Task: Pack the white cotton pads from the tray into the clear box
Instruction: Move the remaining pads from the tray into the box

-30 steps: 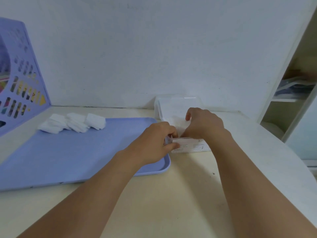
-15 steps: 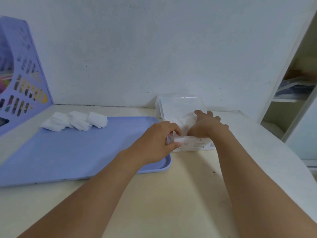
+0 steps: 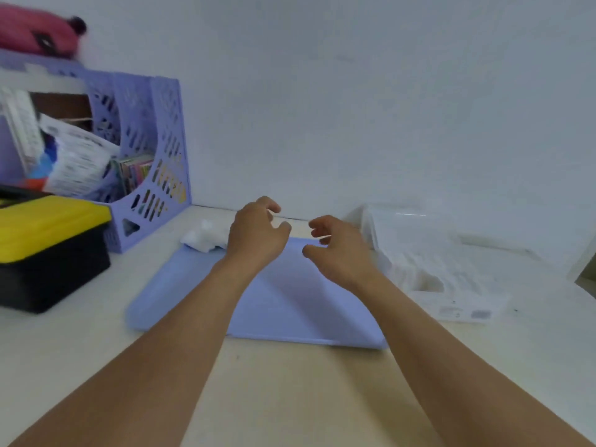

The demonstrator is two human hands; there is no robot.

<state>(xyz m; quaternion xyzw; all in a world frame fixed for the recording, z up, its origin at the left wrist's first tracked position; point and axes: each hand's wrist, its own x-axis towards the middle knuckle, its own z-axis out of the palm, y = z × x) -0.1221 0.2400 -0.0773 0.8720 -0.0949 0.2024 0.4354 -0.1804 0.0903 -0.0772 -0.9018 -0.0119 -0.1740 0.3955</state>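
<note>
A pile of white cotton pads lies at the far left corner of the lilac tray. My left hand hovers over the tray just right of that pile, fingers loosely curled and holding nothing. My right hand floats above the tray's far right part, also loosely curled and holding nothing. The clear box stands to the right of the tray with its lid raised against the wall and white pads inside. The left hand hides part of the pile.
A lilac perforated file rack full of papers stands at the back left, with a pink item on top. A black box with a yellow lid sits left of the tray. A shelf edge shows at the far right.
Both hands have let go of the clear box and moved left over the tray. The camera has swung left, bringing the file rack and the yellow-lidded box into view.
</note>
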